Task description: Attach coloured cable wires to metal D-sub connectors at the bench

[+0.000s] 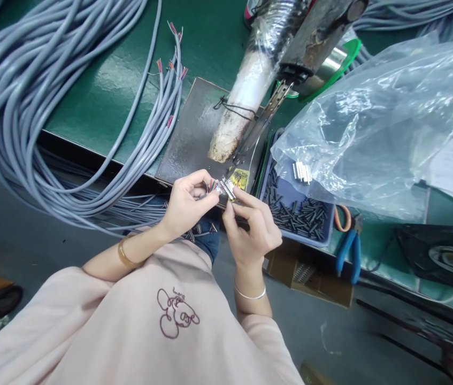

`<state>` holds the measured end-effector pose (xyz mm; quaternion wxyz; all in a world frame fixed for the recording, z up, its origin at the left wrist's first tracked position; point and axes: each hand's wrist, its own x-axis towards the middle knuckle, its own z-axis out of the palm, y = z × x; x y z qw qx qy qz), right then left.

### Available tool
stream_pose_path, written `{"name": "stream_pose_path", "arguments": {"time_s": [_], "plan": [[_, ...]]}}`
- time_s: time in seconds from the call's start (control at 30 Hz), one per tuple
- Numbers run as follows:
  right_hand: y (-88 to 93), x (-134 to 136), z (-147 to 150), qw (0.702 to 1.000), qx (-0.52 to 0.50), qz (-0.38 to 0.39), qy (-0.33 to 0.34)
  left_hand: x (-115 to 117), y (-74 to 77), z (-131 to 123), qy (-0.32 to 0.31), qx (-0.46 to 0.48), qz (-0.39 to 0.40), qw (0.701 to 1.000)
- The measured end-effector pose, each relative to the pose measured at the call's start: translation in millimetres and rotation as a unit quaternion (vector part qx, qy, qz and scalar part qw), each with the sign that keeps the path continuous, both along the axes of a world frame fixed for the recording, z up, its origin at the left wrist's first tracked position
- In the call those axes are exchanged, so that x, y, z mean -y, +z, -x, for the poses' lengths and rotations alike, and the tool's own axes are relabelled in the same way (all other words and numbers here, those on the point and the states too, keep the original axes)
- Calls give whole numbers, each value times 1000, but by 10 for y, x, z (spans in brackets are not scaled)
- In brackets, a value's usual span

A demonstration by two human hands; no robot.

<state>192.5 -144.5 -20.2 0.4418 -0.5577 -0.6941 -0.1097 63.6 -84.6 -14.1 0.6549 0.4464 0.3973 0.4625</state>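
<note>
My left hand [189, 202] pinches the stripped end of a grey cable, where thin coloured wires [213, 185] fan out between thumb and finger. Close against those wires, my right hand [252, 227] grips a small metal multi-pin connector [227, 189] by its edge, between thumb and fingertips. The wire tips meet or nearly meet the connector pins; I cannot tell whether they touch. Just above both hands, a soldering iron's metal tip [244, 147] points down beside a wrapped white tube [236, 115] with a scorched end.
Coiled grey cables [13, 101] hang over the green table's left edge. At right, a blue tray [296, 235] holds small black tubes, partly under a clear plastic bag [378, 128] with connectors [301, 172] beside it. Blue-handled pliers [348, 251], a solder spool [332, 67] and a black fan [446, 259] lie around.
</note>
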Motion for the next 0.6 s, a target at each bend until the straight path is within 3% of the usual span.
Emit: {"name": "stream_pose_path", "arguments": {"time_s": [0.13, 0.23, 0.33, 0.43, 0.6], "plan": [[2, 33, -5, 996, -86, 29, -24, 27, -2, 34, -3, 37, 12, 999], [23, 62, 6, 975, -200, 91, -34, 48, -8, 79, -35, 80, 45, 995], [86, 90, 32, 953, -288, 80, -57, 66, -2, 113, -67, 85, 69, 992], [171, 103, 56, 952, -290, 75, -71, 83, 21, 121, -72, 72, 70, 992], [237, 82, 87, 955, -216, 203, -9, 114, 32, 115, -84, 84, 70, 990]]}}
